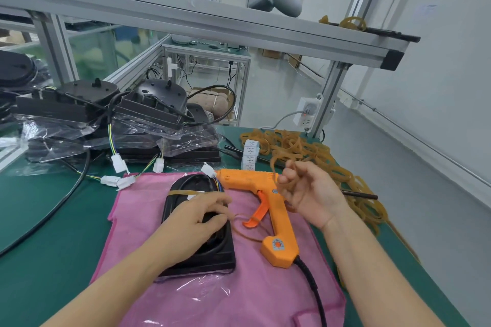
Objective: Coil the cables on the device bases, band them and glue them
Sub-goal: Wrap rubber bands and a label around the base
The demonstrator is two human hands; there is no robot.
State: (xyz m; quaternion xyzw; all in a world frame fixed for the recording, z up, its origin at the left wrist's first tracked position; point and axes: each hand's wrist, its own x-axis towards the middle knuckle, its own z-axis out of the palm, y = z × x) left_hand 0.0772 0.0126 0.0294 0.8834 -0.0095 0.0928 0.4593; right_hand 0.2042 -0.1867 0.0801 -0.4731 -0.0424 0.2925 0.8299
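Note:
A black device base (186, 255) lies on a pink cloth (239, 292) in front of me, its black cable coiled in the recess. One tan rubber band (183, 191) crosses the base's far end. My left hand (196, 223) rests on the coil, fingers curled down on the cable. My right hand (310, 194) hovers over the orange glue gun (268, 204) and pinches a tan rubber band (279, 167) that loops up from its fingers. Another loose band (245, 228) lies by the gun's trigger.
A heap of rubber bands (318, 151) covers the green mat at the right. Stacked black bases (106, 111) in clear bags stand at the back left, with white connectors (119, 180) and cables trailing forward. A small label roll (249, 154) stands behind the gun.

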